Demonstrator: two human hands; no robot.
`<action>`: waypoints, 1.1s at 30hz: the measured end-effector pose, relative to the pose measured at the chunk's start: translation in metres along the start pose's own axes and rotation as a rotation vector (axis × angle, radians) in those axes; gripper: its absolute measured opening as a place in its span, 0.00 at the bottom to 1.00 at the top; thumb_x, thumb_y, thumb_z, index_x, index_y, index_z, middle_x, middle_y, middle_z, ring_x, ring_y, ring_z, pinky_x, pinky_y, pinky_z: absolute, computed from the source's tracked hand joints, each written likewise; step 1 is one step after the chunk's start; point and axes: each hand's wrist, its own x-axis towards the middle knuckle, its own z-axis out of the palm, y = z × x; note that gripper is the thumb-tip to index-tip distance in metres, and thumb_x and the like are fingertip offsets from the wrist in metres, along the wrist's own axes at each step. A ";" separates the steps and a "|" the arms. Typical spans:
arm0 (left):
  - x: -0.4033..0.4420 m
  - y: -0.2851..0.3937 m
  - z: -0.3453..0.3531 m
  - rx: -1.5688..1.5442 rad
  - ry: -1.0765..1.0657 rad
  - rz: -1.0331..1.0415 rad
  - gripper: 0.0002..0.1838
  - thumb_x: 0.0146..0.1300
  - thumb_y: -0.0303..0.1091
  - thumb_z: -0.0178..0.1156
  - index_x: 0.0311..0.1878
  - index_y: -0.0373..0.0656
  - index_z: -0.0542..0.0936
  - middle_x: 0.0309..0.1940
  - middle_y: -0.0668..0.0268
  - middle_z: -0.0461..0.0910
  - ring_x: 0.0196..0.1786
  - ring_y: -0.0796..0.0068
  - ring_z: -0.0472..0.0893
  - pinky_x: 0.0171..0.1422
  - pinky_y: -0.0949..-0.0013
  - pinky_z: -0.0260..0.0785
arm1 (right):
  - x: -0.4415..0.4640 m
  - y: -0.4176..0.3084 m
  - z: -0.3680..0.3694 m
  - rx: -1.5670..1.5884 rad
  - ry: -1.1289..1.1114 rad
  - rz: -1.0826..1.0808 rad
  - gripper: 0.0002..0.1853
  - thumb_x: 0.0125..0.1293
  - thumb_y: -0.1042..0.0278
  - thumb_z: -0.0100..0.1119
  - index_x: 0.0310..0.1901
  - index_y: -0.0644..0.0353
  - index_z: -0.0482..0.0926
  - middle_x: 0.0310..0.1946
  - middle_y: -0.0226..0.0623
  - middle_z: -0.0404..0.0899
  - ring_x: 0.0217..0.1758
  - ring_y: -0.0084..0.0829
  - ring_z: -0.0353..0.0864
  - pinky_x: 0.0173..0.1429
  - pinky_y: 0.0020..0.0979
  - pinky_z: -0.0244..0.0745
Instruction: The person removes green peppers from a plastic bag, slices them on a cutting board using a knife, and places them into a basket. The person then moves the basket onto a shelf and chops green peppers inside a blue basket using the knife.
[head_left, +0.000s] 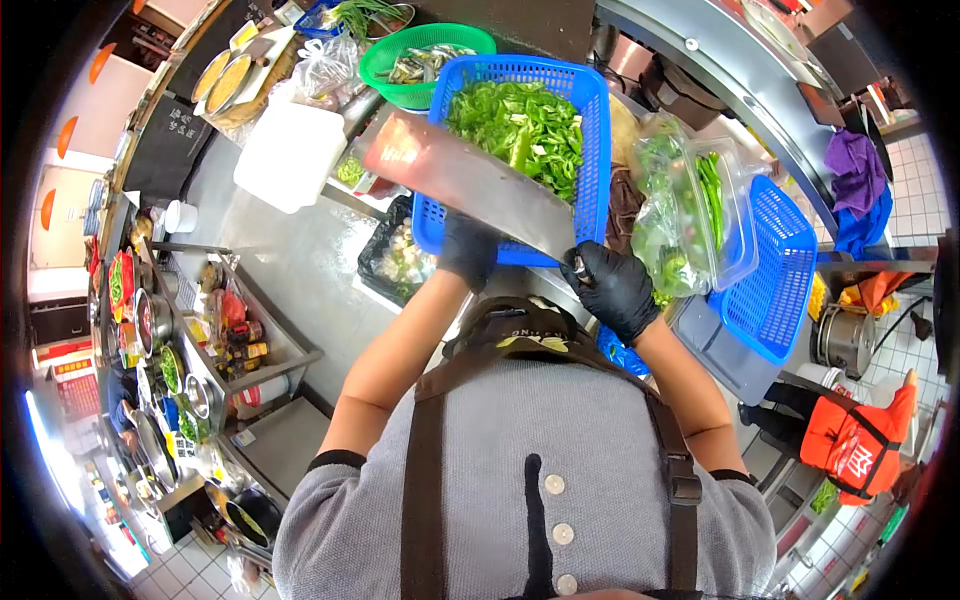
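Note:
My right hand (612, 290), in a black glove, is closed around the handle of a large cleaver (480, 185). The broad blade slants up and left across a blue plastic basket (597, 150). Chopped green peppers (520, 130) fill much of that basket. At the basket's near left side is my left hand (468, 248), gloved in black too. The blade covers its fingers, so their grip cannot be made out. A black plastic bag (385, 250) with pale pieces inside lies left of this hand.
Behind the blue basket stands a green colander (480, 38). A white cutting board (290, 155) lies at left. To the right are a clear plastic container (725, 210) with green peppers and another blue basket (775, 270). A person in an orange vest (850, 450) is at far right.

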 end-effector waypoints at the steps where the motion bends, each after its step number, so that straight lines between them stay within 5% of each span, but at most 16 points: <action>1: -0.003 0.000 -0.005 0.239 -0.059 0.032 0.17 0.67 0.35 0.45 0.57 0.42 0.67 0.53 0.62 0.72 0.56 0.67 0.71 0.60 0.63 0.63 | -0.002 0.000 0.002 -0.021 0.002 -0.010 0.08 0.56 0.63 0.62 0.32 0.53 0.73 0.23 0.37 0.78 0.25 0.41 0.79 0.27 0.39 0.73; 4: 0.017 -0.075 0.016 -1.267 0.066 -0.260 0.20 0.70 0.43 0.41 0.60 0.45 0.64 0.55 0.64 0.70 0.58 0.69 0.69 0.61 0.64 0.63 | -0.008 0.001 0.005 -0.079 0.003 -0.052 0.07 0.56 0.64 0.61 0.32 0.53 0.73 0.23 0.37 0.77 0.23 0.40 0.78 0.25 0.39 0.72; 9: 0.035 -0.139 0.011 -1.628 -0.091 -0.446 0.20 0.71 0.49 0.40 0.58 0.47 0.66 0.51 0.66 0.70 0.53 0.71 0.71 0.60 0.66 0.64 | -0.014 -0.002 0.004 -0.135 0.006 -0.096 0.06 0.57 0.64 0.59 0.32 0.53 0.73 0.21 0.37 0.76 0.22 0.40 0.78 0.24 0.39 0.71; 11: 0.035 -0.142 0.008 -1.536 -0.071 -0.409 0.19 0.69 0.46 0.43 0.56 0.46 0.67 0.48 0.67 0.72 0.50 0.72 0.72 0.57 0.68 0.65 | -0.017 0.000 0.009 -0.148 0.022 -0.076 0.06 0.57 0.63 0.59 0.32 0.53 0.73 0.20 0.38 0.76 0.21 0.40 0.78 0.24 0.40 0.71; 16: -0.001 -0.010 -0.020 -0.561 -0.046 -0.159 0.16 0.59 0.27 0.59 0.50 0.41 0.72 0.35 0.66 0.77 0.38 0.74 0.78 0.43 0.73 0.71 | -0.027 0.013 0.012 -0.241 -0.090 0.059 0.07 0.62 0.62 0.52 0.35 0.54 0.72 0.26 0.45 0.77 0.26 0.47 0.79 0.30 0.44 0.73; 19: -0.002 0.009 -0.020 -0.686 -0.022 -0.323 0.19 0.51 0.17 0.63 0.47 0.39 0.74 0.30 0.66 0.78 0.32 0.75 0.78 0.38 0.76 0.72 | -0.033 0.035 0.023 -0.174 -0.057 0.291 0.09 0.62 0.59 0.53 0.35 0.56 0.73 0.27 0.47 0.78 0.28 0.50 0.78 0.32 0.46 0.73; 20: -0.002 0.004 -0.023 -0.728 -0.054 -0.345 0.16 0.57 0.19 0.58 0.50 0.35 0.75 0.43 0.60 0.78 0.43 0.72 0.79 0.42 0.72 0.75 | -0.032 0.037 0.021 -0.099 -0.021 0.372 0.11 0.60 0.58 0.56 0.35 0.57 0.73 0.28 0.48 0.79 0.29 0.51 0.78 0.32 0.46 0.73; 23: 0.002 -0.006 -0.026 -0.920 0.017 -0.440 0.17 0.57 0.18 0.57 0.51 0.35 0.74 0.43 0.59 0.78 0.42 0.71 0.79 0.43 0.72 0.76 | -0.031 0.034 0.016 -0.008 0.007 0.415 0.11 0.58 0.59 0.59 0.36 0.56 0.74 0.28 0.48 0.79 0.30 0.51 0.79 0.33 0.46 0.73; 26: 0.006 -0.019 -0.024 -0.991 -0.035 -0.489 0.17 0.62 0.21 0.53 0.55 0.38 0.71 0.45 0.60 0.77 0.44 0.70 0.78 0.48 0.69 0.75 | -0.027 0.020 0.015 0.037 0.103 0.212 0.10 0.56 0.60 0.61 0.36 0.54 0.75 0.26 0.44 0.79 0.29 0.47 0.80 0.33 0.42 0.74; 29: 0.011 -0.030 -0.014 -0.952 -0.109 -0.299 0.16 0.68 0.29 0.47 0.58 0.41 0.67 0.50 0.61 0.74 0.50 0.69 0.76 0.55 0.65 0.71 | -0.018 0.000 0.010 0.001 0.088 0.056 0.08 0.55 0.62 0.60 0.35 0.52 0.75 0.26 0.40 0.79 0.27 0.43 0.80 0.31 0.40 0.75; 30: 0.006 0.008 -0.013 -1.180 0.047 -0.575 0.15 0.71 0.34 0.42 0.58 0.42 0.66 0.51 0.62 0.73 0.53 0.68 0.73 0.60 0.64 0.68 | -0.014 -0.002 0.010 -0.021 0.075 0.008 0.07 0.55 0.63 0.59 0.35 0.52 0.75 0.27 0.40 0.79 0.27 0.43 0.80 0.31 0.40 0.75; 33: 0.010 -0.013 -0.010 -1.559 -0.158 -0.566 0.20 0.69 0.44 0.43 0.57 0.42 0.66 0.52 0.58 0.72 0.52 0.60 0.74 0.60 0.54 0.68 | -0.006 -0.004 0.007 -0.106 0.014 -0.073 0.05 0.55 0.63 0.57 0.33 0.52 0.74 0.26 0.39 0.77 0.25 0.41 0.79 0.28 0.40 0.73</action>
